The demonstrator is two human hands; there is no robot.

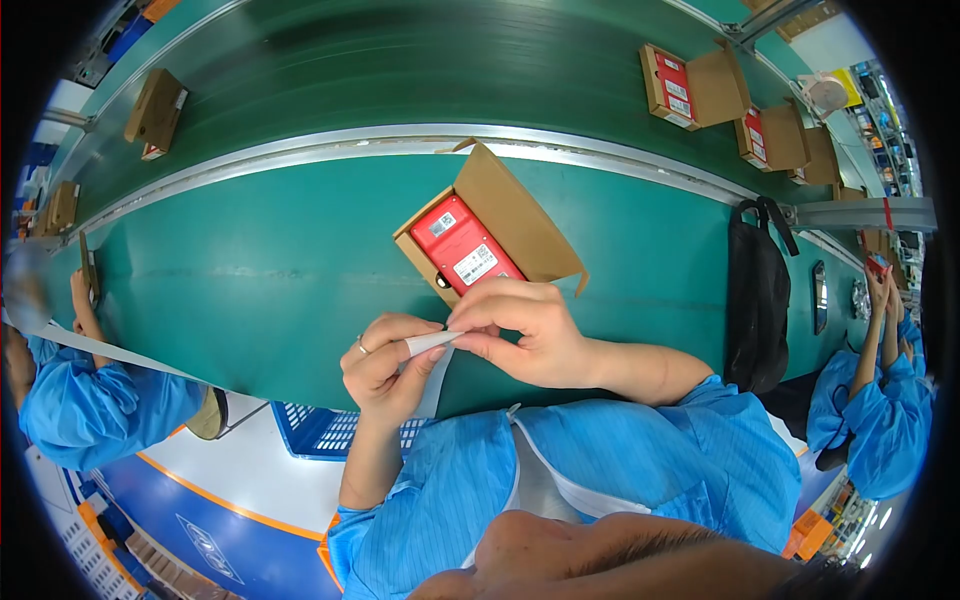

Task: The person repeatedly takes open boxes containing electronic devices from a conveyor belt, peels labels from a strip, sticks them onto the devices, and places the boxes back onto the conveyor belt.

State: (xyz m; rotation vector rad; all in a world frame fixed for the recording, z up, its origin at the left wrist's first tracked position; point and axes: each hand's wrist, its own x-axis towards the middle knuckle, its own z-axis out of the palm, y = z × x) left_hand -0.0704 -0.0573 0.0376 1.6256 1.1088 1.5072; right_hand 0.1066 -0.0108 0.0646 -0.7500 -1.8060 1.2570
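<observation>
My left hand (388, 368), with a ring on one finger, pinches a white paper strip (428, 343) that hangs down toward the table edge. At the strip's other end, the fingertips of my right hand (525, 333) are closed on it. Just beyond both hands lies an open cardboard box (522, 222) with its lid folded back to the right. Inside it sits a red item (462, 243) with white labels; my right hand covers its near corner.
Beyond a metal rail (330, 147), a green belt (400, 60) carries open boxes (690, 85) at right and a box (156, 113) at left. A black bag (757, 300) and phone (820, 297) lie right. A blue basket (310, 432) is below. Co-workers (100, 400) sit either side.
</observation>
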